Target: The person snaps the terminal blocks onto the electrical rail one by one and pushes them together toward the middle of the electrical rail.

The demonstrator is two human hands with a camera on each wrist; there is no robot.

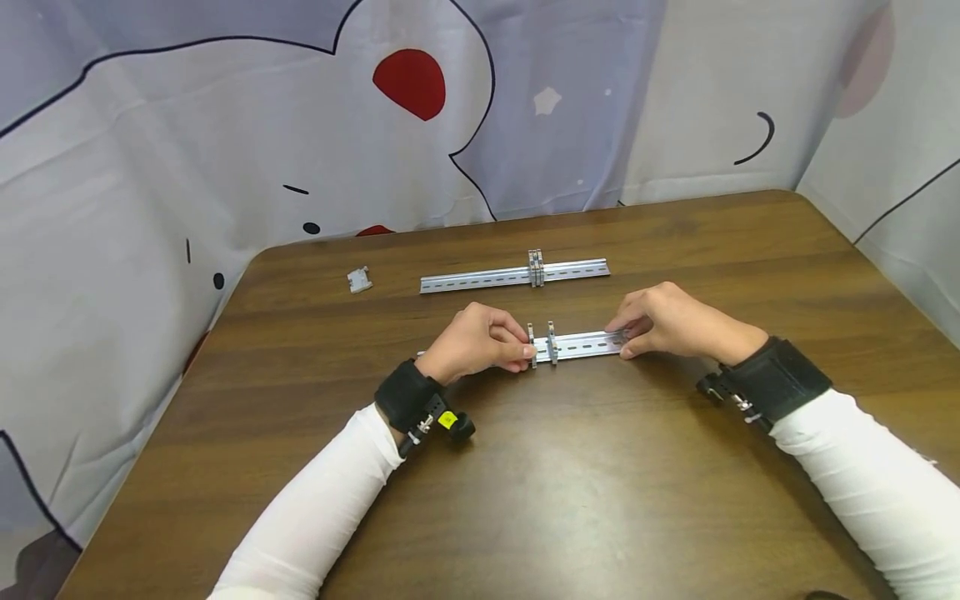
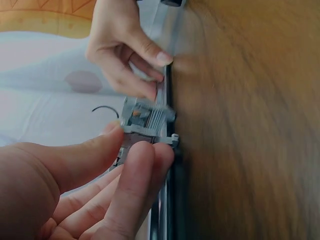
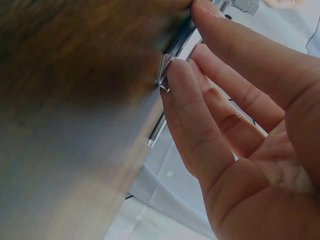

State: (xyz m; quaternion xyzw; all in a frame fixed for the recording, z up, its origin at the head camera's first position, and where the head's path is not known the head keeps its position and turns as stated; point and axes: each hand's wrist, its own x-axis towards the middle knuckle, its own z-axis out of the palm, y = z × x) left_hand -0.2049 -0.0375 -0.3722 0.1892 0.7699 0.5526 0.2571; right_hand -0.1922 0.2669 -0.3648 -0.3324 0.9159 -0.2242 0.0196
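Observation:
A slotted metal DIN rail (image 1: pixel 581 345) lies across the middle of the table, carrying two thin grey terminal blocks. My left hand (image 1: pixel 476 340) pinches the left terminal block (image 2: pixel 140 134) between thumb and fingers, and covers the rail's left part in the head view. Just to its right on the rail stands the other terminal block (image 1: pixel 552 343), untouched. At the rail's right end, my right hand (image 1: pixel 666 322) holds the rail by its two long edges, thumb on the near side. The right wrist view shows the rail end (image 3: pixel 165 75) against the fingertips.
Farther back lies a second DIN rail (image 1: pixel 480 281) with several terminal blocks (image 1: pixel 536 268) bunched near its middle. A loose grey terminal block (image 1: pixel 359 279) sits at the back left. Beyond the wooden table (image 1: pixel 525 483) hangs a patterned cloth (image 1: pixel 225 150).

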